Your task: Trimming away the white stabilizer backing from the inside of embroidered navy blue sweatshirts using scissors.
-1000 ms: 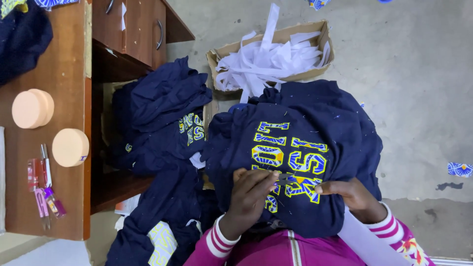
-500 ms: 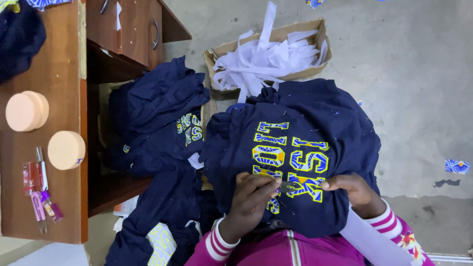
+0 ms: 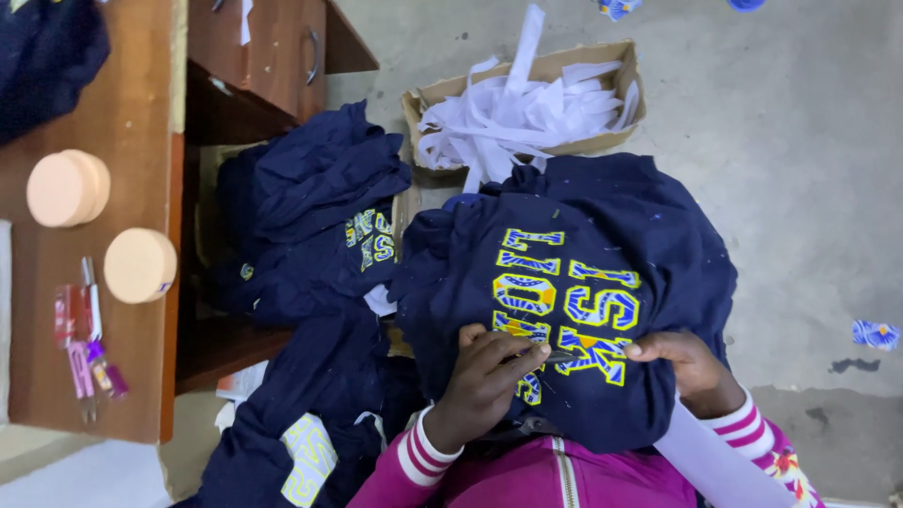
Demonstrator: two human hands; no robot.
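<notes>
Resting on the lap, a navy garment (image 3: 602,254) with yellow and blue lettering lies under both hands; the left hand (image 3: 484,376) curls its fingers around a thin dark tool (image 3: 555,356). The right hand (image 3: 682,362) pinches the cloth with its fingertips, beside a cardboard box (image 3: 527,89) of white strips.

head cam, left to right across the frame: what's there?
Wooden desk with two round tan lids → pile of navy garments → left hand → navy shirt with yellow lettering → right hand → blue scrap on the floor.
</notes>
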